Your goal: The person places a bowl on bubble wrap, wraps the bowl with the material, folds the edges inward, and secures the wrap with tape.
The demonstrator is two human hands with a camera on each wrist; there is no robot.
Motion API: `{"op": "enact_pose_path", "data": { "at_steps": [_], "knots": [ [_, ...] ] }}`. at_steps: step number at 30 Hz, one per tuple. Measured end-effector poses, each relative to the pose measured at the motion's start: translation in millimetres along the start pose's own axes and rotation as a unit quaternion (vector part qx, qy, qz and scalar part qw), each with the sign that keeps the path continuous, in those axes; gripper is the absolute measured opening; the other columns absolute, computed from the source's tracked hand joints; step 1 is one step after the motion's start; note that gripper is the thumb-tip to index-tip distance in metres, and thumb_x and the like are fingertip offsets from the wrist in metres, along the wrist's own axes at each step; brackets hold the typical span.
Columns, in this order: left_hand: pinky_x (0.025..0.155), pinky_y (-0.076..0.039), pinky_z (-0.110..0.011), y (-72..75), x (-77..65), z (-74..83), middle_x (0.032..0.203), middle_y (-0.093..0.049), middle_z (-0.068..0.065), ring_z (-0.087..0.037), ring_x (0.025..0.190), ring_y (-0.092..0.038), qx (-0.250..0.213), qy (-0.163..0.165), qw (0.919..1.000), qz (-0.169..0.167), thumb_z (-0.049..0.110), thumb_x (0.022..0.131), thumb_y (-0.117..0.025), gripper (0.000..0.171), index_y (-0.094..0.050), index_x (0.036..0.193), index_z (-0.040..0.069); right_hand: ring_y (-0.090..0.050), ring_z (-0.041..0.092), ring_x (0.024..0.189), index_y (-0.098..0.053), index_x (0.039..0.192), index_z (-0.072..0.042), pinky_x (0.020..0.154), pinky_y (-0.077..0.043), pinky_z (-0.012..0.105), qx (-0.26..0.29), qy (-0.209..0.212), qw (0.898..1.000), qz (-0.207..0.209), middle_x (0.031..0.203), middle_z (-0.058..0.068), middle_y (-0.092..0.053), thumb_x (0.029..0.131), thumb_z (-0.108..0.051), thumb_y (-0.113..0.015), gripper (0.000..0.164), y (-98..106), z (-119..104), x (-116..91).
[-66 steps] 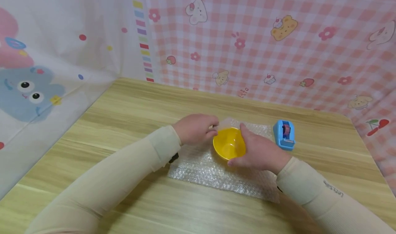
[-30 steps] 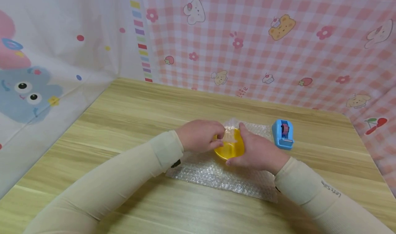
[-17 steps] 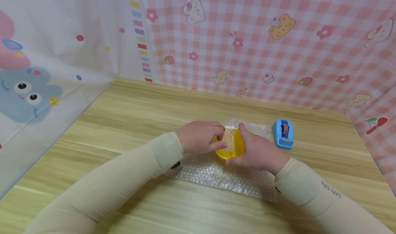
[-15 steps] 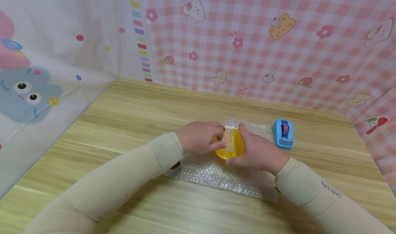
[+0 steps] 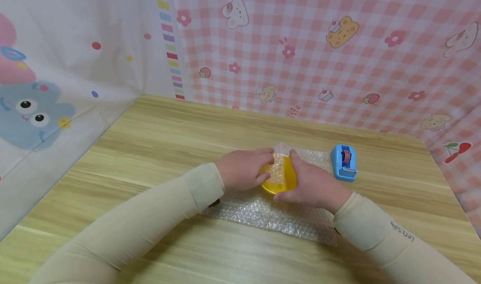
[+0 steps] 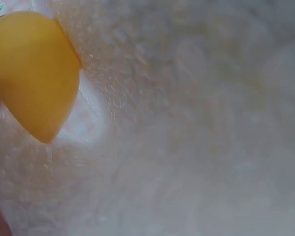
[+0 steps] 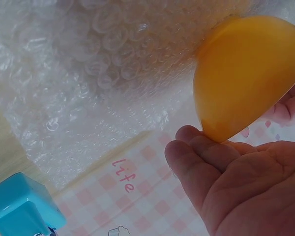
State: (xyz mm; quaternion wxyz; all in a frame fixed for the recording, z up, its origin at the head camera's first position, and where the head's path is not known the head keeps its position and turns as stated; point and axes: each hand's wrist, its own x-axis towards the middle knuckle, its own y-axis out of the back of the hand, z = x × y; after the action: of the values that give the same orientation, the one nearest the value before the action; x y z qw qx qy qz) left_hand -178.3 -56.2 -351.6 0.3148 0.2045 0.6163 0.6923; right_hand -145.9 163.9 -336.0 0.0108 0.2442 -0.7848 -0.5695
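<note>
In the head view my right hand [image 5: 313,181] grips the yellow bowl [image 5: 290,176] by its right side, thumb at the near rim and fingers along the far side. The bowl is tilted over the bubble wrap [image 5: 270,217]. A flap of bubble wrap [image 5: 277,171] lies over the far rim and down into the bowl. My left hand [image 5: 242,169] touches this flap and the bowl's left side, its thumb and fingers apart. The bowl's outside [image 7: 250,73] shows in the right wrist view, against my right hand's fingertips. The left wrist view has the bowl [image 6: 34,73] beside blurred wrap.
A blue tape dispenser [image 5: 343,163] with a pink roll stands right of the wrap. The wooden table [image 5: 180,121] ends at a pink checked curtain [image 5: 312,67] behind and a white printed curtain [image 5: 109,25] at the left.
My left hand has brought the bubble wrap flap over the far rim into the bowl, then loosened its fingers from it. My right hand and the bowl have stayed almost still.
</note>
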Motion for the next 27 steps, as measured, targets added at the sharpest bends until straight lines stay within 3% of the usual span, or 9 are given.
{"op": "enact_pose_path", "data": {
  "at_steps": [12,18,27],
  "knots": [
    [0.128,-0.031,-0.038,-3.8,-2.0,3.2,0.176,-0.02,-0.013,-0.026,0.16,-0.029,-0.001,-0.013,0.9996,-0.024,0.04,0.112,-0.042,0.068,-0.024,0.168,0.006,-0.061,0.043,0.133,-0.012,0.167,0.002,0.112,-0.048,0.061,-0.004,-0.01,1.0,-0.002,0.157,0.028,-0.05,0.078,-0.066,-0.084,0.133,-1.5,-1.2,1.3],
    [0.132,-0.022,-0.039,-6.5,-4.2,3.4,0.178,-0.007,-0.014,-0.027,0.164,-0.017,0.012,-0.024,0.999,-0.037,0.051,0.113,-0.034,0.076,-0.015,0.169,0.005,-0.062,0.043,0.13,-0.013,0.167,0.003,0.111,-0.049,0.061,-0.006,-0.008,1.0,0.0,0.154,0.028,-0.053,0.079,-0.066,-0.084,0.132,-2.3,-1.4,1.6],
    [0.131,-0.024,-0.049,-8.7,-4.7,6.5,0.178,-0.001,-0.013,-0.034,0.164,-0.016,0.023,-0.008,0.9988,-0.042,0.075,0.103,-0.035,0.098,-0.011,0.17,0.007,-0.06,0.045,0.133,-0.011,0.167,0.004,0.112,-0.048,0.062,-0.006,-0.003,1.0,0.001,0.155,0.03,-0.052,0.081,-0.067,-0.082,0.132,-1.9,-0.7,0.7]
  ]
}}
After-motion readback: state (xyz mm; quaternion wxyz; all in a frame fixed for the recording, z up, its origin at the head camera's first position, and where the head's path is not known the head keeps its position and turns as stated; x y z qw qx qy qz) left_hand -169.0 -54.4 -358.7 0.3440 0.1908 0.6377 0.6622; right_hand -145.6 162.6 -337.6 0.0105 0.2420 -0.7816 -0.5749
